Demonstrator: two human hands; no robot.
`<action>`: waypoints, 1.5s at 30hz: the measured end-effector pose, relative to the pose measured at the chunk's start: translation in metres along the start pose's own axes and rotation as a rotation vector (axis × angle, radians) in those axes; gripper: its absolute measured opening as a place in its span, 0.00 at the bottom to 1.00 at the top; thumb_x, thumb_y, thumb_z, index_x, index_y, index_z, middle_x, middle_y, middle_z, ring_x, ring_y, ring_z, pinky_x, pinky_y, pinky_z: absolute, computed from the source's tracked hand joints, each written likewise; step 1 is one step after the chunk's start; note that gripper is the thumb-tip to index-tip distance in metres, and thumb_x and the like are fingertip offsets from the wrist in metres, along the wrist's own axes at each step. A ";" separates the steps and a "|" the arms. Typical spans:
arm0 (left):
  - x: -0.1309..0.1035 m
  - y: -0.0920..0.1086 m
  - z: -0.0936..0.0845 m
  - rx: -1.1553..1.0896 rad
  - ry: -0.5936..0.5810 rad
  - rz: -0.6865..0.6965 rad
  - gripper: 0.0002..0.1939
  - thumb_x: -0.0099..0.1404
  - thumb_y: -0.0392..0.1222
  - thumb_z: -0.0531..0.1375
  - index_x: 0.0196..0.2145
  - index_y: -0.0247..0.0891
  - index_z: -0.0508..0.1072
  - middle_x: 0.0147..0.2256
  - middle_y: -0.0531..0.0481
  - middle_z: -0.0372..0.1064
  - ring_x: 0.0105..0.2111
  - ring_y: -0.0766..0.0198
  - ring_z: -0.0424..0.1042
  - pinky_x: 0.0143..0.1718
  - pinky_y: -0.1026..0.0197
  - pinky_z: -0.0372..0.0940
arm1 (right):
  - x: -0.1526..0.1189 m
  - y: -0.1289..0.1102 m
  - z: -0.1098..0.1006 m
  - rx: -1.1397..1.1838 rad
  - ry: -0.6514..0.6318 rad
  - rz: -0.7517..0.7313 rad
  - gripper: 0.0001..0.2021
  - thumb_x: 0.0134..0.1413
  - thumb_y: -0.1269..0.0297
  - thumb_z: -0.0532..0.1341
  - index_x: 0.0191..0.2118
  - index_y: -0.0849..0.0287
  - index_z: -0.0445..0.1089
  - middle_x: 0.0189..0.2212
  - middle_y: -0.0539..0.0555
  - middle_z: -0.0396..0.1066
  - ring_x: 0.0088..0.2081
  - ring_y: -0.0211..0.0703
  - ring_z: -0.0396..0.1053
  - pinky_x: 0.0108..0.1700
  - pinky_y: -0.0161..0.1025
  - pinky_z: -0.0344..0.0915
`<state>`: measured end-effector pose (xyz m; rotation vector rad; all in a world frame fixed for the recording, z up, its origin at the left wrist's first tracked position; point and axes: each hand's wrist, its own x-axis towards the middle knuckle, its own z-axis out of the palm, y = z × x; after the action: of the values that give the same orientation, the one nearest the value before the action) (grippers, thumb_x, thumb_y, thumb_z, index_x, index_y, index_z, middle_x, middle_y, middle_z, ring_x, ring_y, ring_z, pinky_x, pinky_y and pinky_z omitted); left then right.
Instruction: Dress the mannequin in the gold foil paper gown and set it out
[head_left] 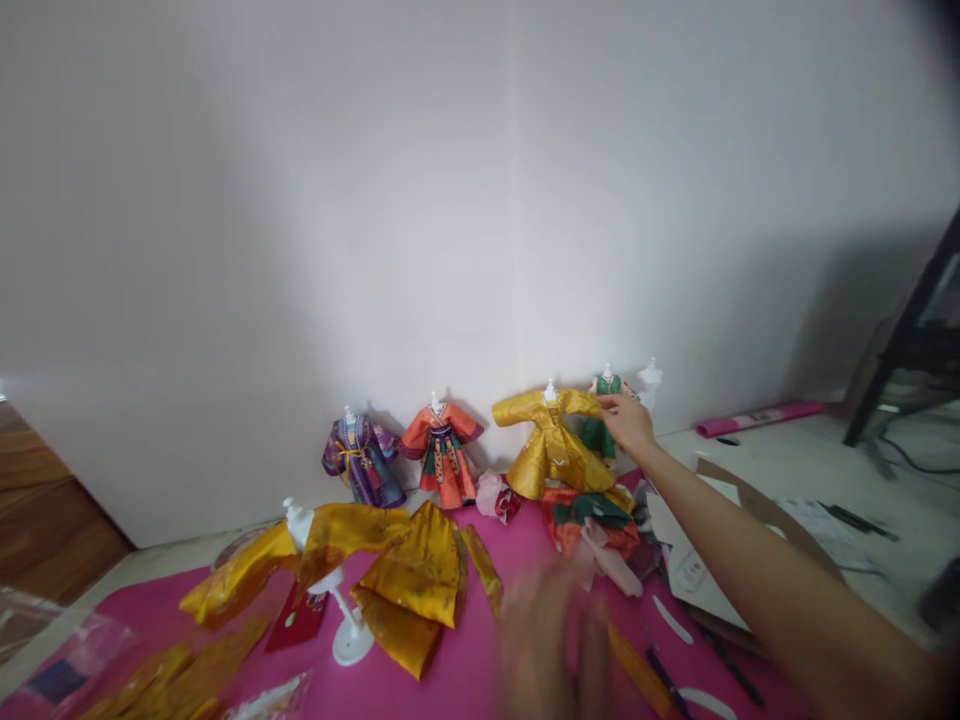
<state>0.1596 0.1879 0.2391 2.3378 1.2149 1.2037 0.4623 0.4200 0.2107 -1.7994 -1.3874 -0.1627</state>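
My right hand (628, 422) reaches to the back and pinches the sleeve end of a yellow doll robe (553, 440) on a small white stand. Low in the middle, my left hand (551, 640) is smeared by motion above the pink mat (420, 690); its fingers cannot be made out clearly. Left of it lies a golden-yellow garment (420, 570), part of it around a white doll torso (298, 522) on a round-based stand (352, 640). Purple (364, 465) and orange (448, 450) doll robes stand along the wall.
A green doll outfit (598, 438) and a bare white torso (650, 385) are behind my right hand. Crumpled fabrics (600, 525) lie below the yellow robe. White papers and cardboard (701, 575) are at the right, a pink roll (761, 418) by the wall, a plastic bag (60, 650) at left.
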 end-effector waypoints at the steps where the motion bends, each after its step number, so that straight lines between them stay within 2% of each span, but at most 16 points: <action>1: 0.029 -0.006 0.010 0.015 0.011 0.019 0.12 0.72 0.43 0.57 0.51 0.38 0.72 0.52 0.43 0.70 0.46 0.56 0.73 0.47 0.48 0.71 | -0.001 0.000 0.001 0.002 -0.005 -0.018 0.14 0.65 0.60 0.61 0.53 0.58 0.69 0.52 0.57 0.70 0.47 0.48 0.72 0.47 0.50 0.71; 4: 0.108 -0.033 0.036 0.082 0.039 0.055 0.09 0.71 0.38 0.58 0.48 0.35 0.72 0.48 0.45 0.72 0.49 0.55 0.72 0.50 0.46 0.69 | -0.001 -0.002 0.005 0.015 -0.027 -0.079 0.14 0.65 0.60 0.61 0.53 0.58 0.69 0.52 0.57 0.69 0.47 0.48 0.71 0.48 0.51 0.71; 7: 0.162 -0.068 0.052 0.187 -0.004 0.085 0.09 0.71 0.36 0.58 0.47 0.35 0.73 0.48 0.45 0.73 0.51 0.54 0.71 0.53 0.45 0.66 | 0.005 -0.008 0.008 0.032 -0.064 -0.146 0.14 0.65 0.60 0.61 0.53 0.59 0.68 0.52 0.58 0.69 0.48 0.49 0.71 0.48 0.51 0.71; 9: 0.185 -0.093 0.059 0.267 -0.055 0.110 0.09 0.70 0.40 0.60 0.46 0.36 0.74 0.49 0.45 0.73 0.51 0.53 0.72 0.53 0.43 0.66 | 0.014 -0.014 0.009 0.042 -0.091 -0.192 0.14 0.65 0.60 0.61 0.53 0.58 0.69 0.52 0.57 0.69 0.48 0.49 0.71 0.48 0.51 0.70; 13: 0.223 -0.131 0.072 0.397 -0.083 0.127 0.14 0.70 0.42 0.60 0.51 0.37 0.72 0.55 0.43 0.69 0.53 0.51 0.70 0.54 0.41 0.65 | 0.034 -0.028 0.012 0.053 -0.130 -0.263 0.14 0.65 0.60 0.61 0.53 0.58 0.69 0.53 0.58 0.69 0.48 0.48 0.71 0.49 0.51 0.70; 16: 0.252 -0.144 0.083 0.461 -0.085 0.162 0.19 0.70 0.42 0.60 0.56 0.38 0.68 0.59 0.41 0.64 0.57 0.47 0.66 0.56 0.38 0.63 | 0.045 -0.037 0.019 0.057 -0.148 -0.293 0.14 0.65 0.60 0.60 0.53 0.58 0.69 0.53 0.58 0.69 0.48 0.48 0.71 0.48 0.51 0.70; 19: 0.275 -0.148 0.092 0.501 -0.120 0.224 0.21 0.69 0.44 0.61 0.58 0.39 0.66 0.61 0.41 0.61 0.58 0.46 0.64 0.57 0.36 0.61 | 0.048 -0.042 0.027 0.057 -0.164 -0.317 0.14 0.65 0.60 0.60 0.54 0.58 0.68 0.52 0.58 0.69 0.48 0.48 0.71 0.48 0.51 0.71; 25: 0.287 -0.146 0.092 0.562 -0.175 0.322 0.21 0.69 0.47 0.60 0.57 0.38 0.67 0.59 0.41 0.64 0.56 0.47 0.66 0.56 0.38 0.62 | 0.046 -0.045 0.031 0.022 -0.186 -0.370 0.14 0.65 0.60 0.60 0.53 0.58 0.69 0.53 0.58 0.69 0.48 0.48 0.71 0.48 0.51 0.71; 32: 0.287 -0.141 0.089 0.609 -0.238 0.328 0.15 0.70 0.47 0.60 0.50 0.36 0.72 0.51 0.43 0.71 0.49 0.53 0.72 0.50 0.43 0.68 | 0.045 -0.046 0.025 -0.046 -0.219 -0.415 0.13 0.65 0.60 0.61 0.52 0.59 0.69 0.51 0.57 0.70 0.47 0.48 0.72 0.48 0.51 0.71; 45: 0.284 -0.132 0.100 0.570 -0.232 0.335 0.16 0.70 0.46 0.60 0.52 0.37 0.71 0.52 0.43 0.70 0.50 0.52 0.72 0.51 0.42 0.67 | 0.047 -0.040 0.027 -0.094 -0.243 -0.438 0.14 0.65 0.60 0.60 0.53 0.58 0.69 0.54 0.58 0.69 0.50 0.50 0.70 0.51 0.53 0.69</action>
<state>0.2504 0.5033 0.2638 3.0924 1.2380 0.6863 0.4358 0.4741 0.2407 -1.6042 -1.9681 -0.2478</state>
